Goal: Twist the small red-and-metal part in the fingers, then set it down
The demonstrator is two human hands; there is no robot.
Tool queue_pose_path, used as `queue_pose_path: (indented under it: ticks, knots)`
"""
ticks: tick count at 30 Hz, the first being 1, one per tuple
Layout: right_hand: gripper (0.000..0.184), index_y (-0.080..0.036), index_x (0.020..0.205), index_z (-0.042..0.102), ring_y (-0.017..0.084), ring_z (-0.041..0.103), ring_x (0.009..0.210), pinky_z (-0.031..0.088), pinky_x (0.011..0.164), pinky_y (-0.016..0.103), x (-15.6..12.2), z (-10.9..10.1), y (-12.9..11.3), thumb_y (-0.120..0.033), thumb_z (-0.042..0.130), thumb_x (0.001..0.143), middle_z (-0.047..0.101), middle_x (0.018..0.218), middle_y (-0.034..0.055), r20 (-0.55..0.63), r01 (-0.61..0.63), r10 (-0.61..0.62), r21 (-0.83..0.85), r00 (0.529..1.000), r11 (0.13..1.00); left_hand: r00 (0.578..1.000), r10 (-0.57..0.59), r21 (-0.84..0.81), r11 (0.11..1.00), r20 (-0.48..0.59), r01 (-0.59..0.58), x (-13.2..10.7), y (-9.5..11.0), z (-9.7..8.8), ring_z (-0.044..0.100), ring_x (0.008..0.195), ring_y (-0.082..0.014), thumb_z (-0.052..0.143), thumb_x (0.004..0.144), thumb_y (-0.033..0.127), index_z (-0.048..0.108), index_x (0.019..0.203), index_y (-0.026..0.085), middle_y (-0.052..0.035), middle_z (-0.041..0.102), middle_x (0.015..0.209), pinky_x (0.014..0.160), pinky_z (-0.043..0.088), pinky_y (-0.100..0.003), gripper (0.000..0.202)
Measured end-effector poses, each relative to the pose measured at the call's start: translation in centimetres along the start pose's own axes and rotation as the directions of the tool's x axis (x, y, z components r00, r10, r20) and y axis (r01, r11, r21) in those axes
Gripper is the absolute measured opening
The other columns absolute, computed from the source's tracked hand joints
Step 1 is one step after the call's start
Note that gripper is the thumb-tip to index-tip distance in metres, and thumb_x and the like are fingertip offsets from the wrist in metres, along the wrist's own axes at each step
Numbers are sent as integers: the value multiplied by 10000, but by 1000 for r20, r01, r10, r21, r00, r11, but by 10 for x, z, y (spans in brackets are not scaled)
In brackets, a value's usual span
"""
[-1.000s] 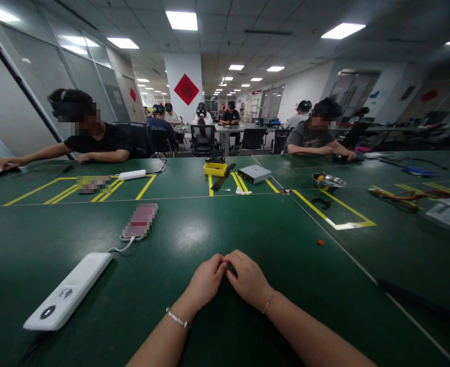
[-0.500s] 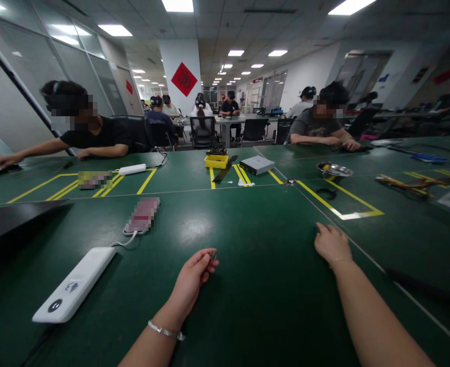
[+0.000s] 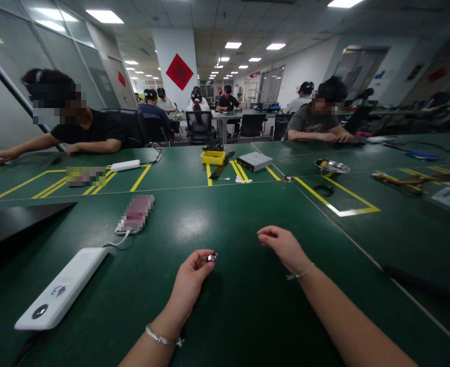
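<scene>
Over the green tabletop (image 3: 232, 311), the left hand (image 3: 188, 278) pinches one small shiny object (image 3: 211, 258) (right hand (image 3: 285, 248) curled; grip can't be told)

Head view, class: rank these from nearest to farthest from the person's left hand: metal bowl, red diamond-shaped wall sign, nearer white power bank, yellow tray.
1. Nearer white power bank: on the table, left of the left hand.
2. Yellow tray: ahead, across the table.
3. Metal bowl: across the table, off to the right.
4. Red diamond-shaped wall sign: beyond the table, on the pillar.
</scene>
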State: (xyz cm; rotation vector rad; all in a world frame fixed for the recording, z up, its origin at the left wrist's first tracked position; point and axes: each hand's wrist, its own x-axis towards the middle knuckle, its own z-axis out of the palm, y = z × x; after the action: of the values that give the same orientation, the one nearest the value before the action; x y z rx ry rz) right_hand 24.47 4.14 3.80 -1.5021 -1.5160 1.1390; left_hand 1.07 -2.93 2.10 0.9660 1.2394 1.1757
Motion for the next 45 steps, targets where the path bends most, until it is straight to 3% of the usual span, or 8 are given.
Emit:
queue_pose_path:
  ticks: [3, 6, 11, 19, 24, 33, 37, 45]
  knots:
    - [193, -149, 768, 602, 97, 499, 594, 398, 586, 252, -20, 46, -16, -246, 642, 606, 582, 681, 7, 293, -180, 60, 403, 954, 897, 999, 37, 78, 996, -21, -35, -2, 0, 2, 540, 677, -111, 613, 635, 271, 574, 862, 163, -5, 616, 763, 630, 395, -210, 254]
    - [214, -152, 720, 594, 69, 468, 530, 360, 516, 227, -32, 71, -18, -236, 698, 552, 589, 667, -1, 381, -322, 104, 572, 919, 755, 995, 87, 180, 981, -48, -77, -3, 3, 5, 544, 689, -126, 613, 605, 247, 585, 779, 166, 4, 606, 739, 663, 404, -234, 194]
    - [243, -142, 707, 614, 78, 520, 639, 405, 630, 230, -32, 74, -12, -145, 733, 495, 608, 755, 11, 470, -407, 82, 649, 879, 643, 987, 147, 265, 956, -65, -125, -4, 3, 10, 526, 659, -126, 589, 613, 234, 582, 756, 179, 13, 585, 701, 626, 401, -235, 154]
    - [234, -135, 835, 603, 76, 509, 575, 388, 573, 235, -29, 71, -7, -304, 619, 673, 598, 685, 17, 554, -431, 19, 626, 833, 650, 987, 154, 321, 938, -42, -133, -6, 3, 9, 536, 684, -134, 526, 706, 309, 585, 867, 186, 3, 608, 742, 648, 402, -242, 211]
    - [189, -165, 795, 567, 78, 500, 564, 375, 570, 233, -31, 74, -8, -306, 614, 678, 580, 633, -8, 494, -393, 22, 662, 869, 638, 977, 213, 451, 874, -24, -180, -8, 0, 10, 515, 632, -127, 543, 695, 268, 581, 846, 196, 8, 571, 711, 590, 398, -238, 171]
    - [214, -165, 762, 564, 110, 526, 616, 405, 624, 271, -40, 86, -14, -320, 640, 637, 589, 653, -9, 263, -183, 35, 564, 964, 806, 907, 420, 630, 697, 27, -341, -10, -1, 10, 520, 745, -155, 554, 702, 227, 564, 812, 216, -13, 558, 805, 632, 414, -273, 111]
    - [209, -160, 695, 578, 114, 524, 611, 413, 617, 268, -41, 88, -14, -338, 651, 613, 589, 649, -11, 193, -145, 41, 564, 980, 813, 867, 493, 677, 613, 74, -406, -11, -3, 11, 511, 788, -167, 541, 717, 208, 557, 826, 218, -13, 540, 815, 684, 423, -315, 110]
    - [220, -158, 687, 597, 136, 560, 672, 444, 671, 292, -49, 97, -21, -355, 655, 606, 610, 678, 1, 120, -152, 98, 623, 988, 767, 845, 533, 698, 588, 44, -408, -11, -5, 13, 513, 766, -158, 537, 733, 230, 548, 812, 213, -9, 525, 790, 681, 440, -322, 82]
